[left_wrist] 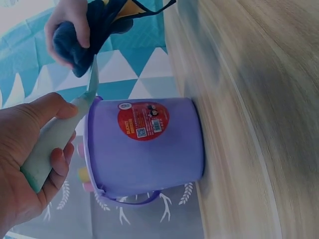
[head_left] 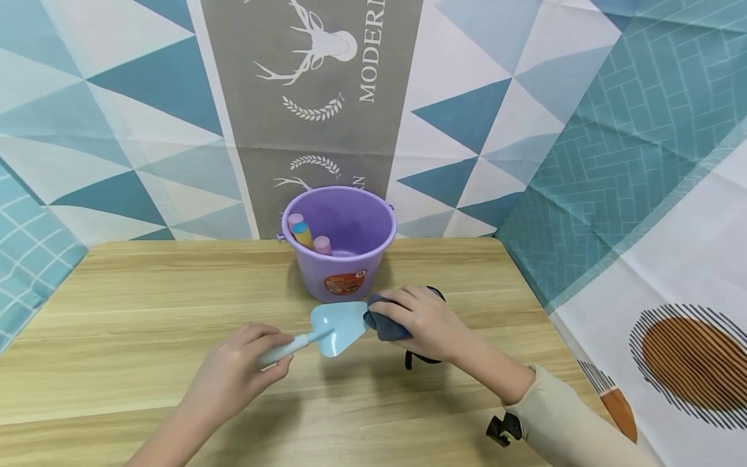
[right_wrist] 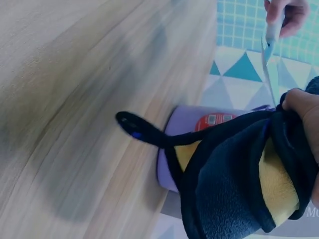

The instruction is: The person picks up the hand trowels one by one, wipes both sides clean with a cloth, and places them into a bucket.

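Observation:
My left hand (head_left: 236, 373) grips the pale handle of a light blue toy shovel (head_left: 341, 324), its blade pointing right over the table. In my right hand (head_left: 430, 323) is a bunched dark blue cloth (right_wrist: 224, 184) with yellow patches and a hanging loop (right_wrist: 139, 130). At the blade's tip the cloth meets the shovel; the exact contact is covered by the cloth and fingers. Just behind both hands stands an upright purple bucket (head_left: 312, 275) with a red label (left_wrist: 143, 121). Inside it lean several thick sticks (head_left: 322, 245), pink and yellow with a blue end.
A wooden table (head_left: 146, 292) lies under the hands. Patterned fabric (head_left: 315, 130) hangs behind the table's back edge, and more fabric (head_left: 659, 272) lines the right side. A black clip (head_left: 504, 430) hangs by the right sleeve.

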`<state>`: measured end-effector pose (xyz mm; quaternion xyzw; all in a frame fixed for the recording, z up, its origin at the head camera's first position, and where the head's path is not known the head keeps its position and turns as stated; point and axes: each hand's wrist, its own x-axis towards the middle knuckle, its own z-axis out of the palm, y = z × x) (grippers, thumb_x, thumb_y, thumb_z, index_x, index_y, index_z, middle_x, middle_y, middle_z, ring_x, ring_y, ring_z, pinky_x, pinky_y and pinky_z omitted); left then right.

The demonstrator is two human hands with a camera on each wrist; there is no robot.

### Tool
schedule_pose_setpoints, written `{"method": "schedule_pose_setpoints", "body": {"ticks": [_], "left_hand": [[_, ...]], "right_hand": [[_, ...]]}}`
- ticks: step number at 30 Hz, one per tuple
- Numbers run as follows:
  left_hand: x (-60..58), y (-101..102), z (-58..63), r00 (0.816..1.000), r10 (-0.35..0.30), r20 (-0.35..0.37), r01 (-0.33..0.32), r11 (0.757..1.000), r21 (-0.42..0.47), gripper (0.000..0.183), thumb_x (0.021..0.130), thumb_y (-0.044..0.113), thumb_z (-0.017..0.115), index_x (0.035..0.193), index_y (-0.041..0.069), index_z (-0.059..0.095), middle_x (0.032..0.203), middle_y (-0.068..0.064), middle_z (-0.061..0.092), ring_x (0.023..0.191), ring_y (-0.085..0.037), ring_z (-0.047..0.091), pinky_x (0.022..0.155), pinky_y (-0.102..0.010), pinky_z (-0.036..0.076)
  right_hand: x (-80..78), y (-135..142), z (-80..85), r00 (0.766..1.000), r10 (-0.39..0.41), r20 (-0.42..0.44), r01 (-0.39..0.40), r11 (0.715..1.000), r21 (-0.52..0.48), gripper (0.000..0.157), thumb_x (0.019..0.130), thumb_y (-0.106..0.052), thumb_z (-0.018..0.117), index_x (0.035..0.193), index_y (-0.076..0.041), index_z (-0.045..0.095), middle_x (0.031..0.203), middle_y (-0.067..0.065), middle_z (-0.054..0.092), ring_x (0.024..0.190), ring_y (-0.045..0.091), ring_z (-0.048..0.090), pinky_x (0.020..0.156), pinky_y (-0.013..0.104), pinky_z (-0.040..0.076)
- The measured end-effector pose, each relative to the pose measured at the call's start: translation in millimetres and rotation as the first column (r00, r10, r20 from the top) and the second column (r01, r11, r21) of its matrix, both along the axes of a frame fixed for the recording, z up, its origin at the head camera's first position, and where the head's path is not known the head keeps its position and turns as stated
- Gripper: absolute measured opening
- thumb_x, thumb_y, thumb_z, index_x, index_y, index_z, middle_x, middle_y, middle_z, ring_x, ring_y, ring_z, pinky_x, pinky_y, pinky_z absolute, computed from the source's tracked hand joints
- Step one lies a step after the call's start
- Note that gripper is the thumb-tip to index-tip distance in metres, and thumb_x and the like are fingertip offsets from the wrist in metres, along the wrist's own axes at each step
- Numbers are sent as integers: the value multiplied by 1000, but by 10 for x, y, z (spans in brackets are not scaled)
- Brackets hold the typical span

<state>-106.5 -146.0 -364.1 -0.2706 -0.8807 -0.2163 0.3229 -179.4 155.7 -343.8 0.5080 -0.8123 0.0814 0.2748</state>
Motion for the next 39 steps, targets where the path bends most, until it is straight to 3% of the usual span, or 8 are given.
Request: {"method": "schedule_pose_setpoints", "body": {"ticks": [8, 16, 19, 24, 28, 31, 35, 39], "left_hand": [[-23, 90, -28, 999, -8, -48, 5, 997, -72, 27, 56, 12, 80, 82, 13, 74, 81, 4, 67, 72, -11, 61, 60, -27, 53], [-30, 248, -59, 990, -125, -62, 118, 987, -109, 24, 63, 15, 78, 86, 14, 72, 82, 6, 65, 73, -8, 58, 60, -20, 50], [-32, 235, -59, 986, -151, -73, 144, 985, -91, 12, 78, 20, 67, 87, 14, 72, 84, 6, 64, 74, -8, 58, 60, -19, 49], [-39, 143, -53, 986, -136, -100, 132, 990, -48, 40, 93, 35, 40, 86, 12, 72, 84, 5, 64, 74, -10, 60, 59, -20, 51], [-42, 51, -55, 990, -106, -97, 103, 994, -36, 27, 87, 30, 52, 86, 12, 73, 85, 4, 65, 74, -10, 61, 59, -22, 52], [-37, -11, -69, 996, -70, -53, 69, 998, -16, 15, 74, 20, 69, 86, 13, 73, 85, 4, 66, 74, -10, 61, 61, -21, 52], [-20, -68, -109, 998, -17, 61, 12, 997, 71, 28, 60, 9, 79, 87, 15, 73, 87, 7, 67, 74, -7, 61, 64, -13, 49], [-23, -87, -162, 990, -14, 141, -13, 982, 189, 31, 60, 5, 81, 87, 17, 72, 85, 9, 67, 74, -4, 58, 66, -7, 44]], "right_hand": [[34, -148, 21, 997, 77, -30, -77, 997, -13, 50, 71, -32, 80, 115, -18, 62, 117, 3, 64, 100, 19, 59, 81, 30, 50], [90, -314, 1, 998, 42, -54, -35, 991, 131, 63, 64, -37, 85, 119, -19, 59, 120, 2, 62, 103, 20, 59, 75, 32, 52], [89, -299, -4, 999, 11, -38, -5, 987, 159, 63, 64, -38, 84, 119, -20, 59, 121, 1, 61, 103, 20, 58, 75, 32, 52], [55, -209, -1, 999, -33, 10, 31, 990, 140, 56, 70, -35, 82, 119, -21, 59, 122, 1, 61, 103, 19, 58, 74, 32, 51], [10, -107, -20, 998, -52, 43, 47, 994, 100, 53, 72, -33, 80, 119, -20, 60, 121, 1, 61, 102, 19, 59, 73, 32, 51], [-26, -42, -33, 997, -60, 57, 56, 996, 67, 53, 72, -31, 80, 119, -19, 60, 120, 2, 61, 100, 19, 59, 75, 32, 51], [-64, 5, -30, 995, -69, 70, 69, 998, 6, 52, 72, -29, 80, 118, -18, 60, 118, 3, 62, 95, 18, 58, 77, 33, 52], [-83, 13, -22, 991, -66, 117, 77, 993, -92, 53, 70, -24, 81, 118, -16, 60, 119, 6, 61, 96, 20, 59, 79, 35, 53]]}}
